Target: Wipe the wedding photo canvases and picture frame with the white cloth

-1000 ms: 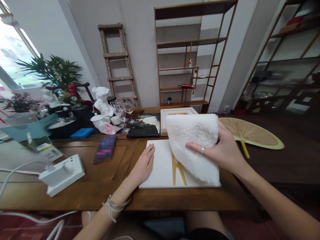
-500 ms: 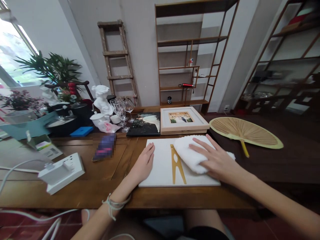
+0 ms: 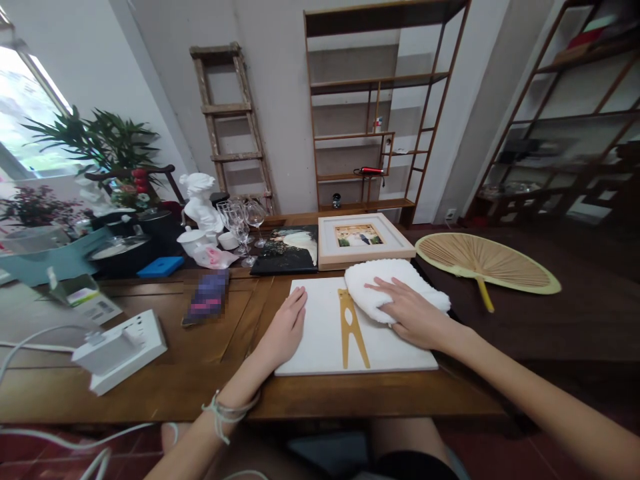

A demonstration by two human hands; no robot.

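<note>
A white board (image 3: pixel 315 343) lies flat near the front edge of the wooden table, bearing a golden-yellow, A-shaped figure (image 3: pixel 349 327) with an oval hole in it. My left hand (image 3: pixel 286 331) rests along the board's left edge, its fingers stretched out and lying flat. Over the board's upper right part, my right hand (image 3: pixel 415 312) grasps a folded white towel (image 3: pixel 367 272) from above. Its fingers lie on the cloth, and the thumb side is partly hidden. The towel reaches past the board's far and right edges.
Behind the board are a framed picture (image 3: pixel 393 252) and a dark canvas (image 3: pixel 267 265). A woven fan (image 3: pixel 500 257) lies to the right. Leftward are wine glasses (image 3: pixel 255 217), a white bust (image 3: pixel 200 200), a blue box (image 3: pixel 161 267) and a white power strip (image 3: pixel 130 357) with a cable.
My right hand and the towel have moved away from me, and slightly left, across the board toward its far edge. My left hand stays on the left edge.
</note>
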